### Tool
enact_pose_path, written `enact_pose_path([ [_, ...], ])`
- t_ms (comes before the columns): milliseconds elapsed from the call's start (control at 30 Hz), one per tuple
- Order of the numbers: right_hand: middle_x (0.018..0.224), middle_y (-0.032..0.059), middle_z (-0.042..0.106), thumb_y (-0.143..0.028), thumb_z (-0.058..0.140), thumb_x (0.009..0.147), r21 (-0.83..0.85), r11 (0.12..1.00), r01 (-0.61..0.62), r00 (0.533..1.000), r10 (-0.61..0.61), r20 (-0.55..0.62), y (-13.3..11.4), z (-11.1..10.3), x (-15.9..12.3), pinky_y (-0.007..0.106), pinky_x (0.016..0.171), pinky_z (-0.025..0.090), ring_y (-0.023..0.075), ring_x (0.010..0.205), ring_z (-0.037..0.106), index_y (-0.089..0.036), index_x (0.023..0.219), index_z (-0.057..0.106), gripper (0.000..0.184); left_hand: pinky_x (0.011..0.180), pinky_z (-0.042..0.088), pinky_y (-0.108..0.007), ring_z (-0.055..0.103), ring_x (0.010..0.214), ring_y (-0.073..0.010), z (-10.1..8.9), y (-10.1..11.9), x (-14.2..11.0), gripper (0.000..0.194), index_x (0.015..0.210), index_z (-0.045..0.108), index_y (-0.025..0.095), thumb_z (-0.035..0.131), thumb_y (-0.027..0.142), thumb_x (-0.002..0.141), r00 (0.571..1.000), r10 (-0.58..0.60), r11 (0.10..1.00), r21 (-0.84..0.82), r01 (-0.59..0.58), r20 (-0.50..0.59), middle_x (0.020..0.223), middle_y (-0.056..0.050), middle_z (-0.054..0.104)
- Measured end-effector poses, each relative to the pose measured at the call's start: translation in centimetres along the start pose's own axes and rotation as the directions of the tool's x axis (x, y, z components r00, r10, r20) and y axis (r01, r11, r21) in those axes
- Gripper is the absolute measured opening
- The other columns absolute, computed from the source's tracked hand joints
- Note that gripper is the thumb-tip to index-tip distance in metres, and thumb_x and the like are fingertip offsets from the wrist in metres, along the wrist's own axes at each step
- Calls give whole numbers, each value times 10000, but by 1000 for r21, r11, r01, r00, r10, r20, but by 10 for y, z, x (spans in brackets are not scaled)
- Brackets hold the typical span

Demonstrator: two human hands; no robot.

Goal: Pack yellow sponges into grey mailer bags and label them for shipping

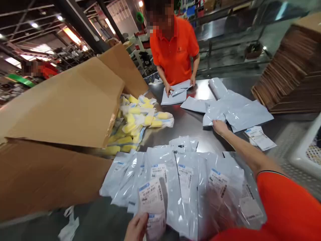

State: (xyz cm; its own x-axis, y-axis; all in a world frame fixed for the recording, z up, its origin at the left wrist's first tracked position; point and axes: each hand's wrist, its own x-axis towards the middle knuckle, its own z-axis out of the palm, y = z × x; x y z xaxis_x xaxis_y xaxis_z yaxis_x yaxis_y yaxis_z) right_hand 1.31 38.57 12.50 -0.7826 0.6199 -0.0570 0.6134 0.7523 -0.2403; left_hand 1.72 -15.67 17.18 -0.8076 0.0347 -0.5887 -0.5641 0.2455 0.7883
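Note:
My left hand (pixel 136 228) at the bottom edge grips a labelled grey mailer bag (pixel 152 201) by its lower end. It lies on top of a fanned row of several labelled mailer bags (pixel 185 177) on the steel table (pixel 185 124). My right hand (pixel 219 127) reaches far forward, its fingers closed on the edge of a blank grey mailer bag (pixel 213 115) in a loose pile. My orange sleeve (pixel 288 204) fills the lower right.
A large open cardboard box (pixel 62 100) lies on its side at left, spilling yellow packaged items (pixel 137 120). Opposite me, a person in an orange shirt (pixel 174 47) handles mailer bags (pixel 175 93). Flat cardboard stacks (pixel 293 67) stand right, paper labels (pixel 259 137) near them, a white crate (pixel 308 147) beyond.

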Motion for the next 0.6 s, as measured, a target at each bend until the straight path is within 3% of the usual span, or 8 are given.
enact_pose_path([
  [133, 1214, 190, 652, -117, 423, 913, 115, 974, 197, 976, -183, -120, -28, -46, -51, 359, 876, 440, 266, 1065, 609, -100, 1282, 590, 406, 723, 565, -312, 696, 721, -219, -10, 2, -16, 512, 753, 775, 139, 923, 524, 451, 999, 11, 997, -77, -8, 39, 756, -64, 763],
  [200, 1193, 142, 678, -138, 476, 886, 166, 887, 430, 889, -383, -252, -47, -64, -104, 381, 858, 469, 282, 1054, 626, -168, 1265, 624, 408, 606, 515, -254, 610, 575, -146, -18, -2, -25, 458, 614, 712, 127, 925, 501, 457, 998, 46, 995, -92, -42, 49, 602, -22, 685],
  [267, 1229, 141, 670, -181, 507, 888, 157, 747, 645, 757, -600, -259, -71, -70, -168, 404, 859, 506, 297, 1074, 635, -178, 1300, 610, 425, 571, 480, -244, 547, 520, -120, -26, -7, -34, 468, 525, 640, 129, 914, 505, 479, 996, 69, 993, -101, -63, 53, 529, 0, 620],
  [367, 1275, 186, 639, -162, 574, 857, 150, 575, 804, 564, -818, 113, -114, -56, -249, 428, 891, 533, 313, 1115, 631, -115, 1334, 579, 480, 670, 513, -307, 623, 640, -186, -37, -15, -50, 469, 666, 713, 124, 888, 533, 520, 994, 73, 992, -106, -63, 85, 670, -55, 704],
  [433, 1330, 224, 593, -275, 707, 799, 240, 503, 830, 411, -843, 346, -138, -42, -274, 464, 905, 533, 366, 1170, 599, -88, 1336, 577, 583, 683, 506, -311, 640, 705, -213, -41, -22, -62, 512, 771, 745, 118, 873, 553, 532, 990, 106, 992, -83, -98, 91, 759, -82, 731],
  [467, 1364, 229, 566, -368, 738, 786, 314, 492, 812, 369, -850, 377, -148, -38, -278, 477, 922, 525, 382, 1203, 576, -95, 1354, 566, 653, 648, 485, -290, 621, 679, -199, -41, -27, -67, 510, 749, 738, 116, 861, 566, 544, 987, 132, 990, -60, -126, 95, 730, -75, 718],
  [500, 1402, 219, 537, -460, 723, 798, 401, 487, 776, 365, -865, 345, -157, -38, -277, 479, 950, 511, 382, 1240, 550, -117, 1384, 545, 702, 601, 451, -263, 583, 628, -171, -42, -31, -73, 496, 692, 715, 116, 845, 578, 565, 981, 161, 987, -33, -158, 105, 667, -53, 684],
  [600, 1489, 150, 463, -572, 616, 863, 683, 387, 619, 452, -887, 93, -182, -46, -265, 410, 982, 488, 311, 1296, 509, -206, 1494, 408, 758, 514, 332, -216, 429, 517, -95, -41, -44, -86, 502, 552, 615, 124, 786, 585, 655, 957, 230, 969, 44, -241, 176, 515, 18, 523],
])
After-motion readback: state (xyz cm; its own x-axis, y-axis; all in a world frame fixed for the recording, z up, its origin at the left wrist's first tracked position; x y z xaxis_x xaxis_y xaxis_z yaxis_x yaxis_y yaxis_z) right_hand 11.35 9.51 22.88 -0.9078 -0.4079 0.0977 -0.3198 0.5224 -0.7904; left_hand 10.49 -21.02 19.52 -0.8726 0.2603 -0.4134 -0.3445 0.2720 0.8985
